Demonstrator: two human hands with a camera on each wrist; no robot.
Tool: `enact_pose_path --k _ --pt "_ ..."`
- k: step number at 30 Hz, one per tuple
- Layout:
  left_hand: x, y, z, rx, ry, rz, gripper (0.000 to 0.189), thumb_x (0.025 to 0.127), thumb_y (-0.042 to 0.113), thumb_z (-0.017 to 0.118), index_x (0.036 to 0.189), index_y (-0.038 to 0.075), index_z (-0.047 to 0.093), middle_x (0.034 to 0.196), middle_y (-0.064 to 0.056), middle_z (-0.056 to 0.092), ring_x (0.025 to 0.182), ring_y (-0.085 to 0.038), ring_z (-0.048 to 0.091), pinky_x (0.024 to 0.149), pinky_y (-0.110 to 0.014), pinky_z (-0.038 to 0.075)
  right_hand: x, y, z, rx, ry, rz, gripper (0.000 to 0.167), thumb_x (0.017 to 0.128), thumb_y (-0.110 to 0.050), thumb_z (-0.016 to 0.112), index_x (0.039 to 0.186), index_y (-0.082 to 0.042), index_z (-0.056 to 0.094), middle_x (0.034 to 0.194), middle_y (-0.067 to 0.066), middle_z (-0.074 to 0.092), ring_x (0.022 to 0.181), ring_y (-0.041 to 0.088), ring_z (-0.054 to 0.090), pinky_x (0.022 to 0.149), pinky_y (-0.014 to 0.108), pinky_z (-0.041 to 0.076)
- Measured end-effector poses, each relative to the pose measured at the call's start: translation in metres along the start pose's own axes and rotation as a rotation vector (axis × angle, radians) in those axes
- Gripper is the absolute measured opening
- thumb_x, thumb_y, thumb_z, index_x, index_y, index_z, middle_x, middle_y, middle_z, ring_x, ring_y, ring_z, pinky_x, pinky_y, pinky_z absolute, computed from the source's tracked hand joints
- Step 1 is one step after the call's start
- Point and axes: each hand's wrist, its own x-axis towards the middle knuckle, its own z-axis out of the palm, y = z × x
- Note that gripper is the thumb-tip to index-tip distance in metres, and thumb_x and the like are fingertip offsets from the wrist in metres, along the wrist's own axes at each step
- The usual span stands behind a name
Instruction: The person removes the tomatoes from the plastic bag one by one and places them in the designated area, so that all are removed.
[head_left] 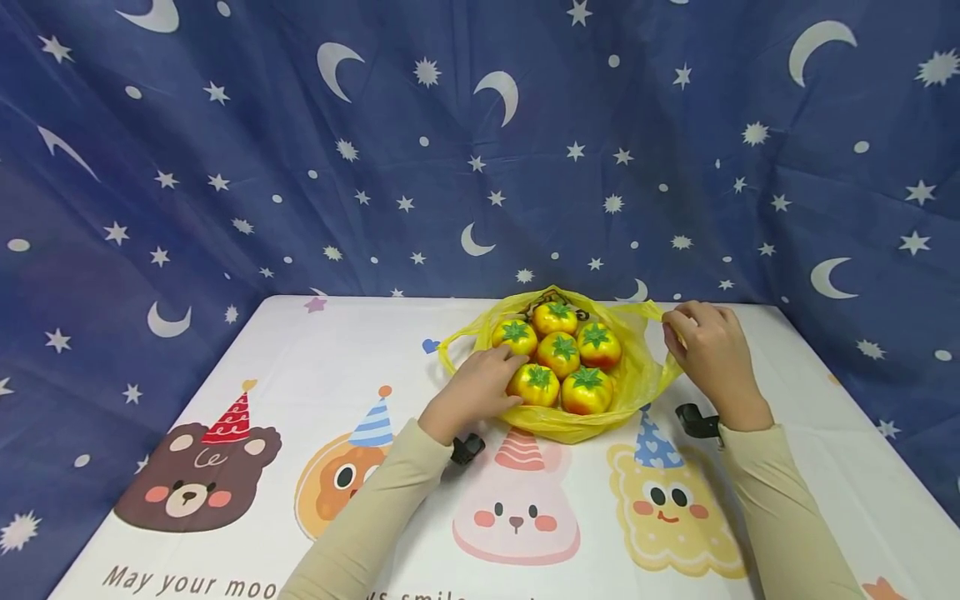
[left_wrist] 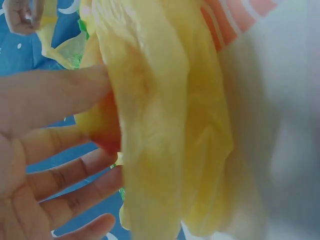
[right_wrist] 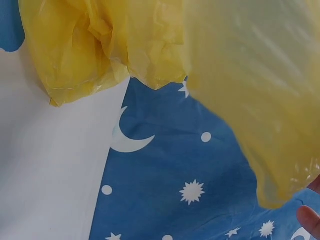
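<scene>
A navy curtain (head_left: pixel 420 192) with white moons and stars hangs beyond the far and side edges of the table (head_left: pixel 360 343). Its white cover (head_left: pixel 262 358) is printed with a brown bear (head_left: pixel 197 492) by the left edge, then an orange face (head_left: pixel 324 483), a pink animal (head_left: pixel 516 540) and a yellow biscuit (head_left: pixel 671 542). A pink star (head_left: pixel 315 305) lies near the far left corner.

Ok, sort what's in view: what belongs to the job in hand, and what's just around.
In the job:
yellow bag
right hand, holding it
six fruits inside
left hand, at the fruits

Just around:
printed tablecloth
starry curtain
wrist cameras
</scene>
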Motion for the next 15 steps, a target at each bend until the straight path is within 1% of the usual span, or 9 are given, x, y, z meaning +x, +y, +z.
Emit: enact_pose_path --k 4,7,9,11,15 --pt "0.003 -0.001 -0.002 0.051 -0.033 0.034 0.051 0.081 0.028 0.072 0.128 0.012 0.056 0.114 -0.008 0.057 0.101 -0.021 0.055 0.093 -0.037 0.047 0.0 0.0 0.001 0.005 0.012 0.003 0.01 0.073 0.004 0.071 0.08 0.002 0.064 0.078 0.018 0.063 0.074 0.035 0.058 0.075 0.052 0.048" --pt "0.006 -0.002 -0.003 0.097 -0.052 0.066 0.046 0.081 0.028 0.072 0.123 0.013 0.058 0.111 -0.007 0.057 0.101 -0.02 0.055 0.092 -0.038 0.046 0.0 0.0 0.0 0.01 0.018 -0.002 0.01 0.073 0.004 0.071 0.08 0.001 0.064 0.077 0.018 0.063 0.073 0.035 0.058 0.075 0.052 0.047" --pt "0.008 -0.002 -0.003 0.137 -0.063 0.091 0.045 0.081 0.03 0.072 0.121 0.012 0.058 0.111 -0.007 0.057 0.102 -0.021 0.055 0.093 -0.039 0.046 0.0 0.0 0.001 0.015 0.021 -0.005 0.01 0.073 0.004 0.071 0.079 0.001 0.064 0.077 0.018 0.062 0.073 0.034 0.058 0.075 0.052 0.047" --pt "0.009 -0.002 -0.004 0.197 -0.076 0.117 0.046 0.082 0.034 0.071 0.12 0.012 0.058 0.114 -0.007 0.057 0.105 -0.022 0.056 0.095 -0.04 0.045 0.0 0.0 0.001 0.019 0.021 -0.005 0.01 0.073 0.004 0.071 0.079 0.001 0.064 0.077 0.017 0.062 0.072 0.034 0.058 0.075 0.052 0.047" --pt "0.011 -0.002 -0.004 0.329 -0.078 0.168 0.05 0.082 0.043 0.069 0.119 0.012 0.056 0.115 -0.006 0.058 0.108 -0.024 0.057 0.097 -0.041 0.045 -0.001 0.001 0.001 0.022 0.019 0.001 0.01 0.073 0.004 0.071 0.079 0.001 0.063 0.077 0.017 0.062 0.073 0.034 0.058 0.076 0.052 0.047"
